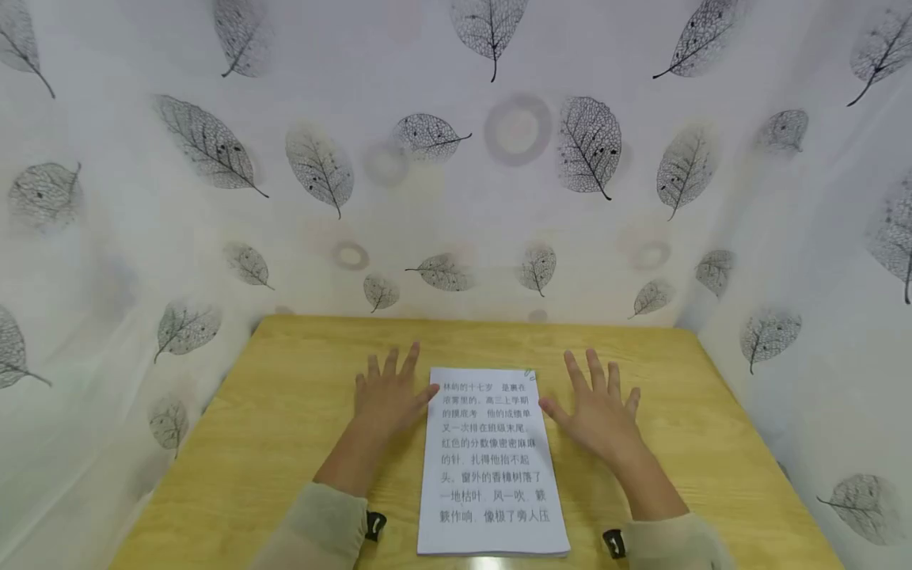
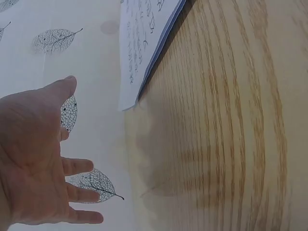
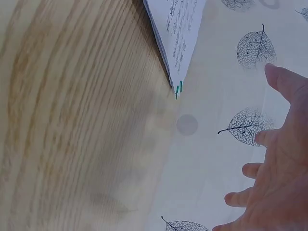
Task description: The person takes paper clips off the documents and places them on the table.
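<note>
Head: I see the paper stack (image 1: pixel 492 459) on the table (image 1: pixel 278 412), between left hand (image 1: pixel 385 402) and right hand (image 1: pixel 602 416), both spread wide. Left wrist: palm empty. Right wrist: likewise; green clips (image 3: pixel 181 86) presumably bind the far right corner.

Pale khaki sleeves (image 1: pixel 313 524); a small black fitting (image 1: pixel 375 526) beside each cuff (image 1: pixel 343 500).
</note>
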`<state>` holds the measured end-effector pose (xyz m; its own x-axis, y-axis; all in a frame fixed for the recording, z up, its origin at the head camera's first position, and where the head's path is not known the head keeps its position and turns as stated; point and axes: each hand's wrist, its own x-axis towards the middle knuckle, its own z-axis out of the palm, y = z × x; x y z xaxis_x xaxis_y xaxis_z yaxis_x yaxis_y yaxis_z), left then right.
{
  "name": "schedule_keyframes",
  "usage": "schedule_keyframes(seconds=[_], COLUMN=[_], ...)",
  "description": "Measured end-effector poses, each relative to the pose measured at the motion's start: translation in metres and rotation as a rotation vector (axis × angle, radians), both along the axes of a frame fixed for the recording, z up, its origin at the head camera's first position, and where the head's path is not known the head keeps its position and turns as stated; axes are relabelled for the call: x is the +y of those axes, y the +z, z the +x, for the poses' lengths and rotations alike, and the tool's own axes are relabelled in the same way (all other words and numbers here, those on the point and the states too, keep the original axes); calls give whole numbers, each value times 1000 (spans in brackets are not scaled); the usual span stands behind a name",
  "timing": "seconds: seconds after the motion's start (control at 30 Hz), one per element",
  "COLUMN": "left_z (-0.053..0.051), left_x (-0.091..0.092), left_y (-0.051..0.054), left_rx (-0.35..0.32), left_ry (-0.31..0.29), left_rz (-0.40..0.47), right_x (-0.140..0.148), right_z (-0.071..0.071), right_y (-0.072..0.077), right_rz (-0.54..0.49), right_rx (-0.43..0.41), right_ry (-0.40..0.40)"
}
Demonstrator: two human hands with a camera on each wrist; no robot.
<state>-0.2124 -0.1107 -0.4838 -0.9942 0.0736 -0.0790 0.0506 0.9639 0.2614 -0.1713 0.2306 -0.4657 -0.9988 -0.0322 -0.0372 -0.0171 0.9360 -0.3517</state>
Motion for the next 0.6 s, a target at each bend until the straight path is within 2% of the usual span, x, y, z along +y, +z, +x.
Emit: schedule_keyframes(seconds=[0.17,0.27,0.43,0.6], left_z=[-4,-10,-18,-31], left_x=[1,0,-3,-2], left_y=[-13,-21,-22,-20], left_rx=[-35,-88,-154,-146], left_ry=[9,7,-8,-42], left_rz=[89,133,150,137], right_x=[-1,-2,-5,-5], right_z=[8,11,14,13], right_y=[-6,-7,-7,-10], right_rz=[-17,0,46,63], right_rx=[-3,-3,-12,-50], right_ry=[-10,-9,-5,5])
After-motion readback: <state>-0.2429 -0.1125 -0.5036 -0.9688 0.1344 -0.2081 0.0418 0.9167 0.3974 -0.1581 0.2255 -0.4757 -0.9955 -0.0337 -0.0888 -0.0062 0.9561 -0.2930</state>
